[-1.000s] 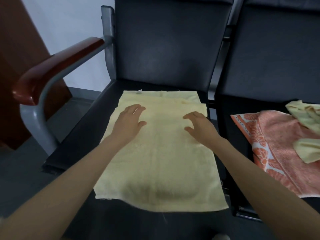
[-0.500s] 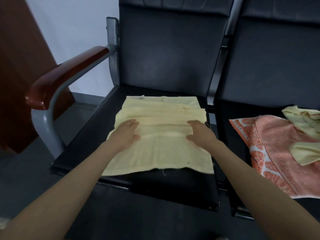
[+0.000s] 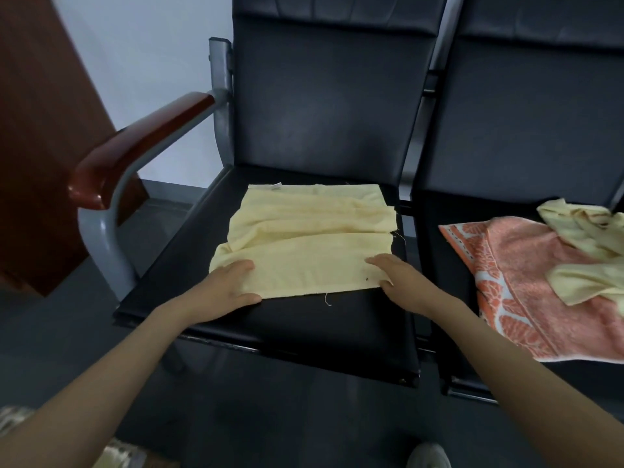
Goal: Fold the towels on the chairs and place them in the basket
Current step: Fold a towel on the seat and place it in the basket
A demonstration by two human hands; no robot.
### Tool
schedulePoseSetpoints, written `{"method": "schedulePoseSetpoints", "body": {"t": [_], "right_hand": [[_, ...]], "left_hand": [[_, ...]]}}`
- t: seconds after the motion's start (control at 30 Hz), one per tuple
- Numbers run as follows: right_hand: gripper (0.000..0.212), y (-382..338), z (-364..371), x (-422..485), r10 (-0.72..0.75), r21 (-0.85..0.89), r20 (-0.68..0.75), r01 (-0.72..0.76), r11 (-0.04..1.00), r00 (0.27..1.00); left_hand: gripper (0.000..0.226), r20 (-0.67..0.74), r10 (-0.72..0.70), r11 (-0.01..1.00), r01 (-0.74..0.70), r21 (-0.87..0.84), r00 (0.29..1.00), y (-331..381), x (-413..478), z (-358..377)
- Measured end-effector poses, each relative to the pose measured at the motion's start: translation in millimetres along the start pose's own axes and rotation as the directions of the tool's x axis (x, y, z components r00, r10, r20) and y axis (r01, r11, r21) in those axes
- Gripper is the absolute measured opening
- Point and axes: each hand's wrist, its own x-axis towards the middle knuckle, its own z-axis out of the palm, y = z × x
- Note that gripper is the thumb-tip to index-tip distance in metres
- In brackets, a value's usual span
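wall panel [image 3: 37,130]: dark brown, at the far left.
armrest [image 3: 141,146]: glossy red-brown wood on a grey metal frame, bounding the left side of the left chair [image 3: 304,336].
left hand [image 3: 233,285]: flat, fingers straight, pressing the near left corner of the yellow towel [image 3: 310,238]; thumb lying along the near hem; gripping nothing.
yellow towel: folded into a wide band on the left chair's seat, rumpled in ridges across the far half, smoother in the near half; small white tag at the far left corner; loose threads at the near and right edges.
left chair: black padded seat and back, seat bare in front of the towel.
right hand [image 3: 401,282]: flat too, fingers straight and pointing left, resting on the towel's near right corner; holding nothing.
right chair [image 3: 523,130]: black, just beside the left chair.
orange towel [image 3: 526,298]: patterned, spread over the right chair's seat.
crumpled yellow towel [image 3: 587,255]: lying loosely on top of the orange towel, at the right edge of view.
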Motion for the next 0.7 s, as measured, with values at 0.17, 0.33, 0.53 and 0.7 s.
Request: {"method": "schedulePoseSetpoints", "body": {"t": [0.17, 0.33, 0.53, 0.7], "right_hand": [[0.034, 9.6, 13.0, -6.1, 0.006, -0.083, -0.101, -0.015, 0.996, 0.995], [0.022, -9.0, 16.9, -9.5, 0.124, -0.145, -0.197, -0.154, 0.977, 0.972], [0.011, -40.2, -31.4, -43.2, 0.224, 0.198, -0.370, -0.159, 0.967, 0.902], [0.013, -91.2, -110.1, -99.8, 0.262, 0.408, -0.530, -0.028, 0.913, 0.807]], "left_hand": [[0.009, -0.205, 0.058, 0.998, -0.061, -0.010, 0.977, -12.3, 5.8, 1.1], [0.015, -0.223, 0.007, 0.979, 0.038, 0.199, 0.975, 2.8, -1.9, 6.6], [0.010, -0.336, 0.045, 0.973, 0.034, 0.228, 0.941, 48.7, -39.5, -29.0], [0.009, -0.597, 0.043, 0.995, -0.088, -0.046, 0.801, 84.9, -87.7, -74.0]]}}
